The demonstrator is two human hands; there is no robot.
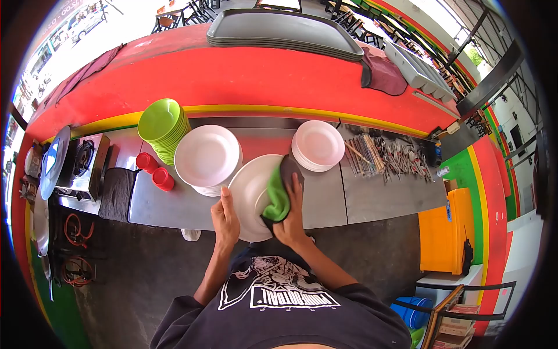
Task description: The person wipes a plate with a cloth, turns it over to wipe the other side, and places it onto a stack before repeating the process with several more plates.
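Note:
My left hand (225,220) grips the left rim of a large white plate (247,186), thumb on top, holding it tilted in front of me at the counter's near edge. On the plate's right side, my right hand (292,218) presses a green and black cloth (278,195) against the surface, its fingers closed round the cloth. Behind the plate to the left stands a stack of large white plates (207,156). A stack of smaller white bowls (318,144) is at the back right.
Green bowls (163,125) are stacked at the back left, near red cups (156,170). Cutlery (395,157) lies spread on the right of the steel counter (317,203). A gas stove (84,166) stands far left. Grey trays (285,35) rest on the red ledge.

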